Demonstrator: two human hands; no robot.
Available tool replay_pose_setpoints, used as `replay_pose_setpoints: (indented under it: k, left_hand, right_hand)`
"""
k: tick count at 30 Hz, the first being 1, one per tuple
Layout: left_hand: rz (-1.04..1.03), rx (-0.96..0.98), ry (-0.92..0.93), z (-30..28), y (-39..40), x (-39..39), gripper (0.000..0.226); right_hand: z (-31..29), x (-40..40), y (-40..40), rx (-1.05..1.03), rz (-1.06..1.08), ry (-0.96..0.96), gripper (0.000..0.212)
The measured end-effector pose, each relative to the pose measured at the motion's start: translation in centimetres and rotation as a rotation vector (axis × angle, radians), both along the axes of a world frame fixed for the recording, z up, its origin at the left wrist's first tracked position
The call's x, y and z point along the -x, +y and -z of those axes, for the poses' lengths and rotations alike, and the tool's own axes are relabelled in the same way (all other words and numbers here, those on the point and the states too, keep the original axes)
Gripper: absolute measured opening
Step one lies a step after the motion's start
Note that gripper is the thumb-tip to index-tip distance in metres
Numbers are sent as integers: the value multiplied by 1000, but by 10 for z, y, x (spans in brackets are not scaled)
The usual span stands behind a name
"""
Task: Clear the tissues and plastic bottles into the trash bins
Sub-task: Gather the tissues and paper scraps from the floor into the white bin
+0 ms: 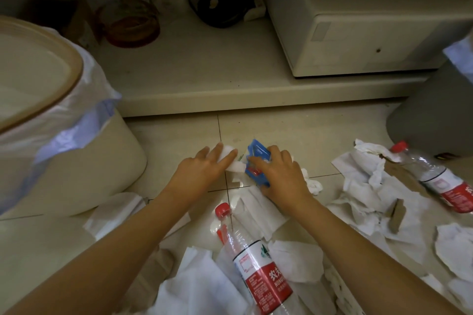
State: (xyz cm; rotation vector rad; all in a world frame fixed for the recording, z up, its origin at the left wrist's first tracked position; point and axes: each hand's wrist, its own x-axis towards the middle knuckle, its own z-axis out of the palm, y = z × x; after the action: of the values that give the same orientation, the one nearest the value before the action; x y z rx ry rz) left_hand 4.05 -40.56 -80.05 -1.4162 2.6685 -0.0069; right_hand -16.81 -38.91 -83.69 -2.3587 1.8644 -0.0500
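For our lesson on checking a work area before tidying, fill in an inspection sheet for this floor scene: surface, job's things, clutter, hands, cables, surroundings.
Surface: tiled floor, pale, dimly lit.
Job's things: crumpled tissues scattered widely; near bottle and right bottle, both red-capped and lying down; cream bin with a bag liner at left; grey bin at right.
Clutter: blue wrapper; cardboard tube.
Hands: left hand rests straight fingers on a white tissue; right hand is on the blue wrapper, grip unclear.
Cables: black cord by a black appliance.
Surroundings: low ledge holding a white box.
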Motion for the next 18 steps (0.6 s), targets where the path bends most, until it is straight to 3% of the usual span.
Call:
replay_pose_setpoints:
  k: [3, 6, 9, 12, 18]
  left_hand:
    - [-23, 0, -64, -10, 4, -15, 91]
    - [17, 47, -26, -27, 7, -30, 109]
    - [33, 124, -41, -43, 11, -49, 97]
    - [40, 185, -29, -69, 20, -62, 103]
    - [33, 319, 14, -128, 41, -91, 98]
  right_hand:
    - [-19, -7, -3, 63, -28, 72, 66]
    - [-44, -14, -5, 145, -61, 86, 69]
    - [-69, -22, -3, 205, -83, 74, 76]
    - [-94, -32, 1, 262, -105, 62, 82]
    - [-148, -60, 10, 393, -170, -19, 77]
